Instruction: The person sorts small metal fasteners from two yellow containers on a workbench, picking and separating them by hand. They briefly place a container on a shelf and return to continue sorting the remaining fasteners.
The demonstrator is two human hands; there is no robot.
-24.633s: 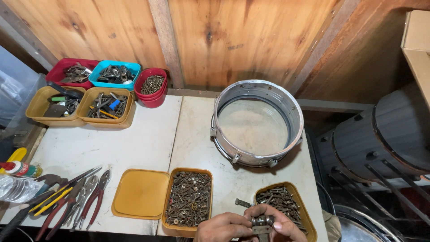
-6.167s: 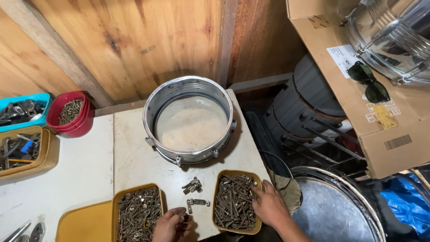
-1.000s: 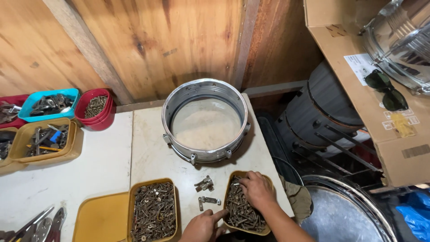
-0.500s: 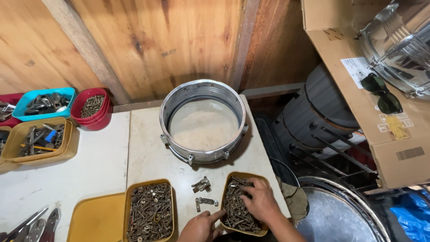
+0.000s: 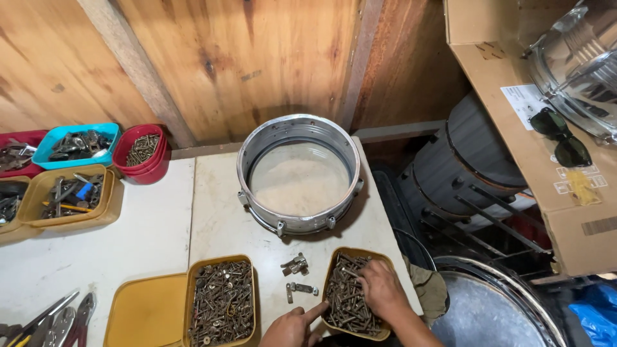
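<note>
The right hand point(image 5: 380, 289) rests, fingers bent, in the mustard-yellow plastic tub of dark long screws point(image 5: 350, 302), grasping nothing visibly. The left hand point(image 5: 292, 326) points a finger at its near rim, grip released. Beyond lie small metal lugs point(image 5: 295, 263), then the round silver drum shell point(image 5: 299, 172) on the white desk point(image 5: 148, 238).

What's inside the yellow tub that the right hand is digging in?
The yellow tub is heaped with dark rusty screws. The right hand covers its right side, so whatever lies under the palm and the tub's bottom can't be seen.
</note>
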